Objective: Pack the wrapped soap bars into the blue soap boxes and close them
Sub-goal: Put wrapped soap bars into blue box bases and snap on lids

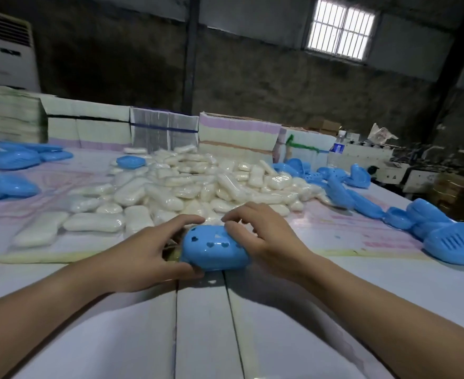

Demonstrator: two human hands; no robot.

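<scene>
Crosswise, blue soap box [216,248] lid-up, both hands gripping

Bare table [203,324] near; soap pile [198,184] ahead, blue boxes [444,233] flanking right.

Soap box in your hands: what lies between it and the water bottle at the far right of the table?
In the head view, the heap of wrapped soap bars and open blue boxes lie between the soap box and the water bottle.
</scene>
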